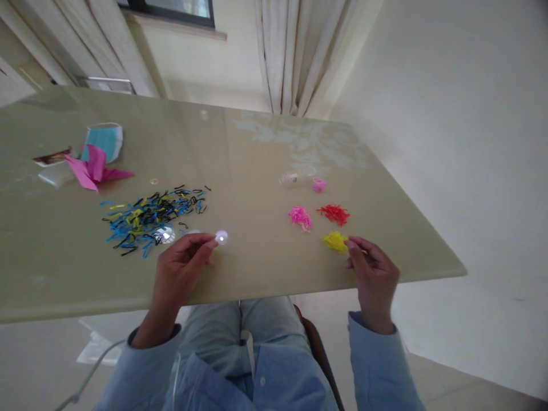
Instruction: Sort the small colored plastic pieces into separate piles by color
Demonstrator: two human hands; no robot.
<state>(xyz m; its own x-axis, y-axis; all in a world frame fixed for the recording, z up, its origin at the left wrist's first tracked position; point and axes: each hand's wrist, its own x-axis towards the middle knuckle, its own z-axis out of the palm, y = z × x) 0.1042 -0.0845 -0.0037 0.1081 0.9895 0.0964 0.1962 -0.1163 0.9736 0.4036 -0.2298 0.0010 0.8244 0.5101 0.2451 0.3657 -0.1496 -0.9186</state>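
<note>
In the head view, the left hand (180,269) is over the table (261,262) with thumb and forefinger pinched together; whether a band sits between them, I cannot tell, as a round glare lies just beyond the tips. The right hand (377,277) has thumb and forefinger brought together at the near edge of the yellow bands (334,242), touching or almost so; a pinch suits such thin loops, though whether one is gripped I cannot make out.

Just beyond the right fingers lie the red bands (334,214), and farther to their left the pink bands (300,217). Each heap is one colour and kept apart, probably so that the colours do not mingle. Beyond these is a small pink coil (318,184).

Left of the left fingers spreads a loose pile of mixed bands (148,214), black, blue and yellow, probably spread thin so that single loops can be picked out. Well beyond it, a pink folded paper (96,168) lies against a face mask (105,141), both out of the fingers' way.
</note>
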